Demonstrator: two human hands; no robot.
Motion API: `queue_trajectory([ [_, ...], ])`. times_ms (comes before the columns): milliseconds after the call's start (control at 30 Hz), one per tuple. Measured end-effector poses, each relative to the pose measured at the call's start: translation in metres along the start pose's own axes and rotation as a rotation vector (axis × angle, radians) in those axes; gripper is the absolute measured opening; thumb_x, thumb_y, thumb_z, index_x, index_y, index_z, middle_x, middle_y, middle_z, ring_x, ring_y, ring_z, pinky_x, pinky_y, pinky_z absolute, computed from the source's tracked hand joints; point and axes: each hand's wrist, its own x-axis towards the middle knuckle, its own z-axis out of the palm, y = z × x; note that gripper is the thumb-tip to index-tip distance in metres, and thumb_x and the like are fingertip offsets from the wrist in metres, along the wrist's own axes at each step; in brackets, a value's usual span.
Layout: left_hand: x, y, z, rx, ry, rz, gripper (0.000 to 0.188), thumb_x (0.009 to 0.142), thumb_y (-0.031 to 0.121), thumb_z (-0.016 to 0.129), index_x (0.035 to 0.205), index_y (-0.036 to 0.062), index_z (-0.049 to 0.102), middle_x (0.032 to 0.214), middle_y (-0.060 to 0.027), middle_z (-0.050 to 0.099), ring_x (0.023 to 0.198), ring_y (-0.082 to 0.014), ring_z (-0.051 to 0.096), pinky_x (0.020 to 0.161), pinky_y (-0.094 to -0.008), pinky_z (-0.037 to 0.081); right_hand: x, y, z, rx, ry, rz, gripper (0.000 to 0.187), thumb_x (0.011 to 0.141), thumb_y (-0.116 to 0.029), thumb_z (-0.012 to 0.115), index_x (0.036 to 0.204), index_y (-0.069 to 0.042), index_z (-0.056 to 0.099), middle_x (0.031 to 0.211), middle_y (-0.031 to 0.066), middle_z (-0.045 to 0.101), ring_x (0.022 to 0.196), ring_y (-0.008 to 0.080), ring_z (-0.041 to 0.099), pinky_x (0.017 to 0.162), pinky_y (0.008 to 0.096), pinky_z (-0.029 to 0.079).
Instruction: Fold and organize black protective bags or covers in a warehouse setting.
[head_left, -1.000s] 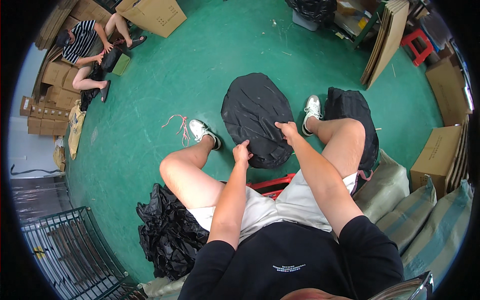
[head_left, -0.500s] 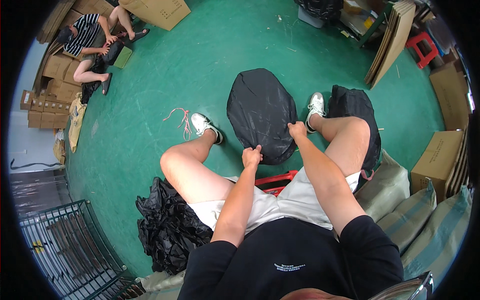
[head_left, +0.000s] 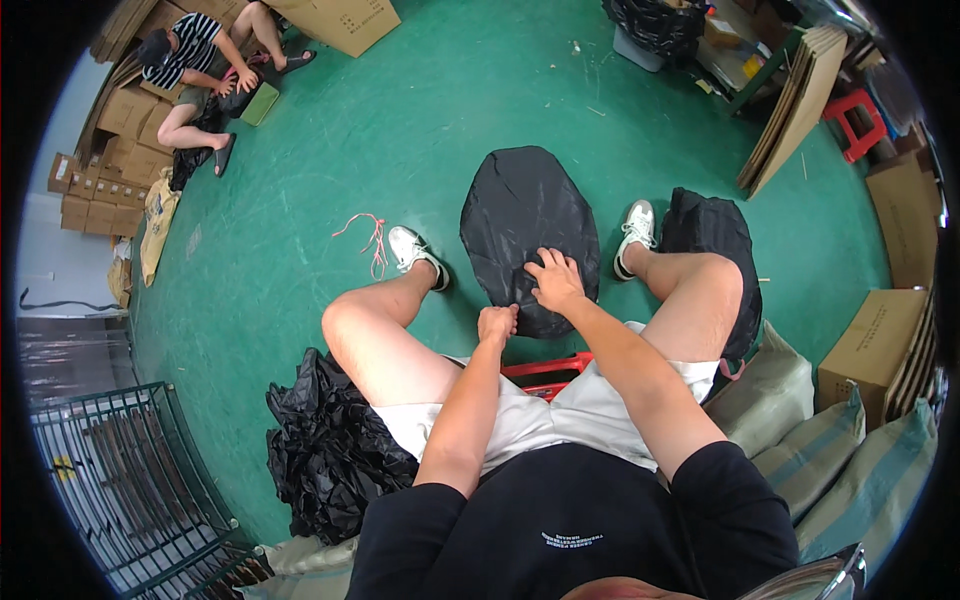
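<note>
On the floor between my feet lies a filled black bag (head_left: 525,200), oval, with a smooth, slightly creased surface. My left hand (head_left: 498,323) is closed on the bag's near left edge. Fingers spread, my right hand (head_left: 556,281) rests on top of the near part of the bag. A second black bag (head_left: 708,228) lies beside my right foot, partly hidden by my leg. Next to my left thigh is a crumpled heap of black bags (head_left: 335,450). Part of a red plastic stool (head_left: 545,375) shows between my thighs.
Pink string (head_left: 376,240) lies near my left foot. Woven sacks (head_left: 815,445) and a carton (head_left: 868,335) stand at my right. A dark metal rack (head_left: 130,480) is at the near left. Far left, another person (head_left: 195,60) sits handling a black bag beside stacked cartons.
My right hand has let go of the bag's near right edge and moved left onto its top, fingers spread. My left hand still grips the near edge. The view has shifted slightly.
</note>
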Motion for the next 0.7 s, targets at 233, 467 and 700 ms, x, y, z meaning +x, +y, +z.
queue_trajectory([
  [233, -0.034, 0.034, -0.003, 0.448, 0.598, 0.868, 0.031, 0.068, 0.009, 0.066, 0.099, 0.0024, 0.061, 0.108, -0.0160, 0.059, 0.105, -0.0357, 0.056, 0.088, -0.0451, 0.047, 0.003, -0.002, -0.005, 0.085, -0.246, -0.068, 0.024, 0.074, -0.023, 0.068, 0.097, -0.020, 0.072, 0.128, 0.0071, 0.050, 0.121, 0.0285, 0.044, 0.099, 0.0444, 0.040],
  [467, -0.109, 0.067, -0.015, 0.743, -0.274, 0.738, 0.031, 0.082, 0.031, 0.063, 0.101, 0.0072, 0.068, 0.100, -0.0153, 0.069, 0.094, -0.0337, 0.066, 0.079, -0.0454, 0.053, 0.023, 0.049, 0.020, 0.339, -0.064, -0.276, 0.016, 0.067, -0.022, 0.073, 0.078, -0.010, 0.074, 0.077, 0.0115, 0.064, 0.080, 0.0298, 0.062, 0.079, 0.0403, 0.049],
  [700, -0.199, 0.004, -0.177, -0.424, 0.602, 1.170, 0.009, 0.087, 0.010, 0.063, 0.091, 0.0019, 0.064, 0.084, -0.0069, 0.065, 0.072, -0.0159, 0.062, 0.066, -0.0293, 0.049, 0.041, 0.054, 0.031, 0.669, -0.332, 0.055, 0.013, 0.082, -0.011, 0.068, 0.091, -0.002, 0.071, 0.085, 0.0065, 0.068, 0.080, 0.0150, 0.062, 0.074, 0.0288, 0.049],
])
